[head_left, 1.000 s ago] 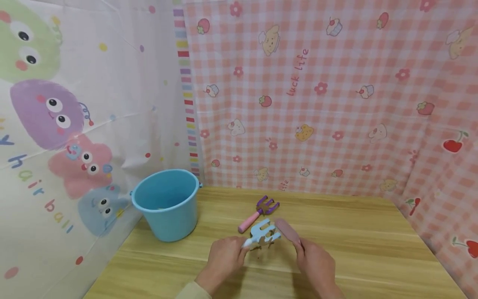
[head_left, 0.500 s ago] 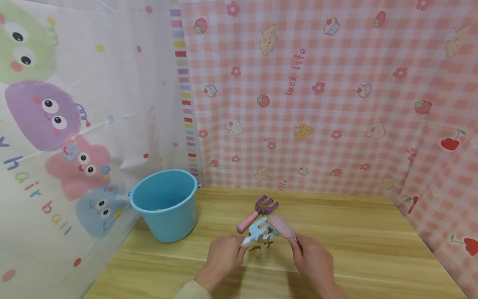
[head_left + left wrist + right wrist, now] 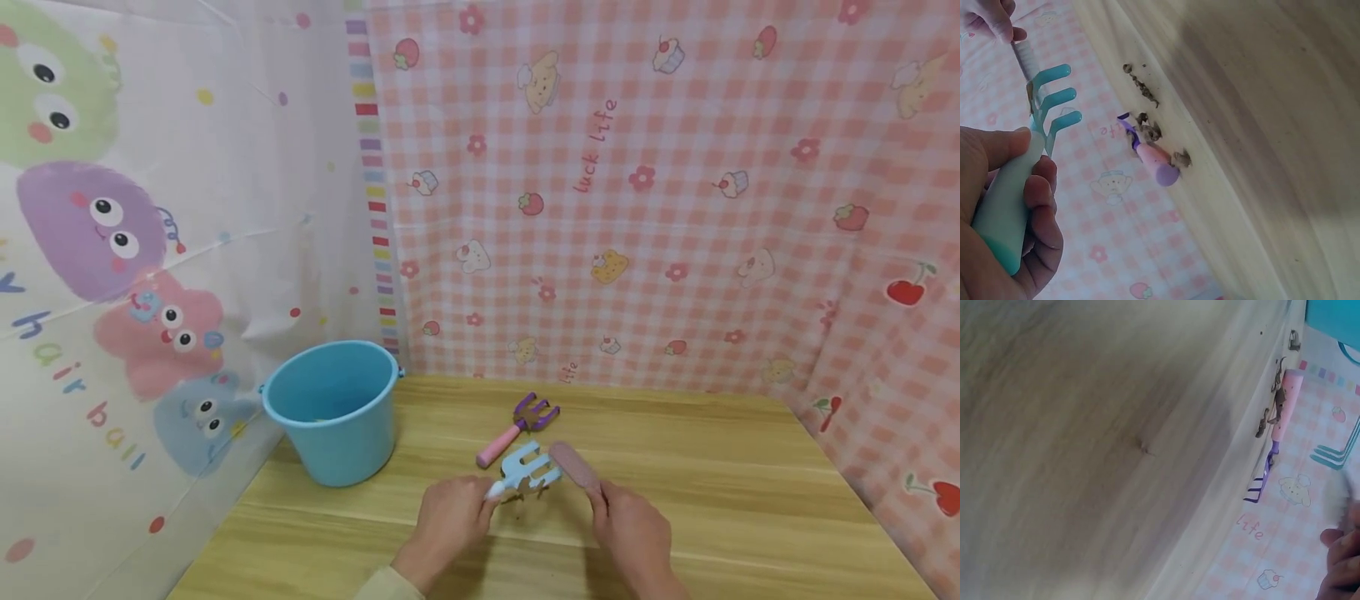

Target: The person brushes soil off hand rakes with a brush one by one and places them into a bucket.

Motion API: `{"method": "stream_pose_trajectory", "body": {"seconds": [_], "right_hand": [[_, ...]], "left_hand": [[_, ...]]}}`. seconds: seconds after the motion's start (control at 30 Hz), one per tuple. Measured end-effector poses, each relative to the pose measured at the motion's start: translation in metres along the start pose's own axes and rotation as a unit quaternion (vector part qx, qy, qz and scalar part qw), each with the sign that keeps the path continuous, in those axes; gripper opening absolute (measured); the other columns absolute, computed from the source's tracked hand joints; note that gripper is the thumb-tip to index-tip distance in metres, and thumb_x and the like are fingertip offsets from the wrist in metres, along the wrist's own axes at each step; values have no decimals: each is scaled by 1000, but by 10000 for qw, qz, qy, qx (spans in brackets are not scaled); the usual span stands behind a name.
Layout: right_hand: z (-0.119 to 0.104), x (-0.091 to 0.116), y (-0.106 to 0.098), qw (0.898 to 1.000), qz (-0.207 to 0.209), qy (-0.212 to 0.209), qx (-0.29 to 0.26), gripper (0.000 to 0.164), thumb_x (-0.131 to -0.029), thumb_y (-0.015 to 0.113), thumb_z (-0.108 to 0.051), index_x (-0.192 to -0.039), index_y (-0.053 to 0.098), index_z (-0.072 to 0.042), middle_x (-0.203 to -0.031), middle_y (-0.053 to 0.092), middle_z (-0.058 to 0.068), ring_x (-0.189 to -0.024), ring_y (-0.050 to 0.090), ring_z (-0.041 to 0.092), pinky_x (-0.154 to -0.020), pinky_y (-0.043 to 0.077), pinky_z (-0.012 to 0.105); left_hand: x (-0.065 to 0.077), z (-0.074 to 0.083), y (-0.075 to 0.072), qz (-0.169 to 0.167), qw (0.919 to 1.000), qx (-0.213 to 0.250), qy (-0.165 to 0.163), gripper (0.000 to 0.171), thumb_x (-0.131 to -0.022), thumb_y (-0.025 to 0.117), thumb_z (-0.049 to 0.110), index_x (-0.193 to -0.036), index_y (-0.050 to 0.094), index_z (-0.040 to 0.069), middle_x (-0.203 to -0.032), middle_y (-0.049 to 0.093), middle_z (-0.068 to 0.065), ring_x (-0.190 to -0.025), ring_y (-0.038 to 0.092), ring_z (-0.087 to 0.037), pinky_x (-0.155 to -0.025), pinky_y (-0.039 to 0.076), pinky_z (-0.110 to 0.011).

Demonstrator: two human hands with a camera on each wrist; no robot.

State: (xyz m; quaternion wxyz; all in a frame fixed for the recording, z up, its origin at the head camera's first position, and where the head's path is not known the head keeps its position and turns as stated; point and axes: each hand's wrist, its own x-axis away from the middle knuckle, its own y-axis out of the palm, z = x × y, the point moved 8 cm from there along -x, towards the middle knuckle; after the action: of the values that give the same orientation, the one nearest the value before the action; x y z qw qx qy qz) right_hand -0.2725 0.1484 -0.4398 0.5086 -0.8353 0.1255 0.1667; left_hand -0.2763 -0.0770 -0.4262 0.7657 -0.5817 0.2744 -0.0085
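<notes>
Since the frame half a second earlier, the brush [image 3: 576,467] has shifted to the right, from overlapping the tines of the blue hand rake [image 3: 517,472] to a position just beside the tine tips. The rake has moved only slightly.

The left hand [image 3: 453,515] grips the rake's handle, its fingers curled round it. The right hand [image 3: 636,525] grips the near end of the brush between fingers and thumb. Both tools are held above the wood-grain surface [image 3: 735,475], the rake slanting away to the right and the brush slanting away to the left. Brown mud [image 3: 528,483] shows at the rake's tines.

A second hand rake with a pink handle [image 3: 498,447] and purple tines lies on the surface just beyond the blue one, mud on its head. A blue bucket [image 3: 345,450] stands upright to the left; a pale item inside is too small to identify. A pink gingham cloth [image 3: 675,208] hangs behind; a white printed sheet [image 3: 247,167] hangs at the left.

The left wrist view shows the bent profile of the blue tines and the mud clumps [image 3: 1145,90] on the surface, which the blue rake partly covers in the head view. The right wrist view adds a small crumb [image 3: 1144,448] lying apart from the clumps; there the brush is blurred. Contact between brush and rake cannot be determined.
</notes>
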Motion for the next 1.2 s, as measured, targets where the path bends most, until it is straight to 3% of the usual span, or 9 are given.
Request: {"method": "stream_pose_trajectory", "body": {"seconds": [0.13,0.2,0.33,0.47,0.63,1.03,1.2], "right_hand": [[6,2,-2,9996,110,247,90,21,-95,67,-27,-102,74,-8,-77,69,7,-58,60,23,-45,42,42],[1,4,-5,9994,303,156,52,27,-95,67,-30,-106,74,-6,-81,70,9,-61,63,26,-44,43,43],[-21,8,-8,9965,626,-539,-81,29,-93,70,-32,-108,75,-8,-82,72,8,-61,66,25,-43,45,38],[-39,13,-3,9928,558,-1062,-25,19,-89,74,-28,-100,77,-13,-75,69,0,-58,64,17,-43,43,33],[-36,15,0,9936,580,-959,148,11,-87,75,-25,-90,76,-15,-68,65,-2,-54,60,18,-43,41,35],[-20,7,0,9977,471,-495,46,14,-91,72,-25,-87,72,-12,-65,61,0,-50,49,13,-40,37,33],[-29,9,-1,9959,588,-673,-145,13,-90,73,-29,-88,73,-17,-66,61,-3,-51,52,13,-41,37,34]], "left_hand": [[1,0,2,-51,9999,89,-17,28,-91,71,28,-71,52,21,-62,45,9,-52,45,-8,-45,34,-27],[1,0,2,-2,10000,31,-5,27,-91,71,28,-71,53,21,-61,46,9,-52,46,-9,-45,34,-28],[0,1,1,104,9999,-93,9,28,-90,71,29,-70,53,20,-60,48,7,-51,48,-12,-44,35,-29],[0,3,3,62,9999,-95,-5,31,-90,71,27,-68,50,20,-60,46,7,-50,46,-12,-45,34,-29],[2,5,4,51,9999,-115,8,31,-89,71,27,-68,50,21,-60,45,8,-51,47,-11,-45,35,-28],[4,7,7,87,9999,-72,-56,27,-87,73,26,-70,54,19,-60,47,7,-51,48,-12,-46,35,-27],[3,5,7,70,9999,32,-148,25,-88,73,26,-71,55,19,-60,49,7,-51,48,-12,-45,35,-29]]}}
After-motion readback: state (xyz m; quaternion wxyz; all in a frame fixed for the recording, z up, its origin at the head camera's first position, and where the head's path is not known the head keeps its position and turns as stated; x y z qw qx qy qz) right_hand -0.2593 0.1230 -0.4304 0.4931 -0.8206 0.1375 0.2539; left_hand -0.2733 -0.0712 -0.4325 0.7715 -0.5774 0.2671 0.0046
